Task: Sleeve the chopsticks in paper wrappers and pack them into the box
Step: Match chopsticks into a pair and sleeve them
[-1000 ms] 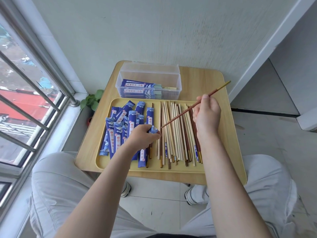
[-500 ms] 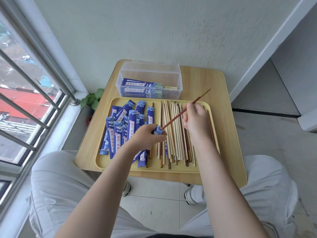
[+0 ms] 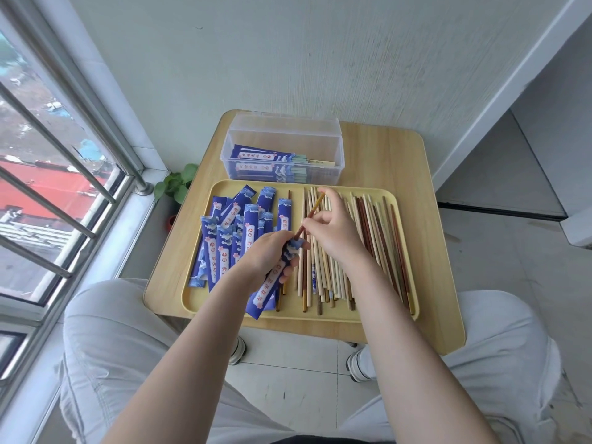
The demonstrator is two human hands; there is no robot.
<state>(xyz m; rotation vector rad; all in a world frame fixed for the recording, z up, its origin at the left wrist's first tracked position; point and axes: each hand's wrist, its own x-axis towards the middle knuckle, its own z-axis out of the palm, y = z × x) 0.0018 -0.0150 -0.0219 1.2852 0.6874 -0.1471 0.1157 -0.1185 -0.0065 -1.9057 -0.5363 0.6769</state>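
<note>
L hand (image 3: 267,251) holds wrapper (image 3: 272,280), R hand (image 3: 333,232) pinches chopstick (image 3: 312,213) w/ tip inside.

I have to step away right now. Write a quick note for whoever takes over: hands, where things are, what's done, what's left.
Left hand grips a blue wrapper over the tray.
Right hand pinches a dark chopstick, its tip at the wrapper's mouth.
Done: some sleeved sets lie in the clear box.
Left: finish this insertion, box it, then sleeve the loose chopsticks using the empty wrappers on the tray.
</note>
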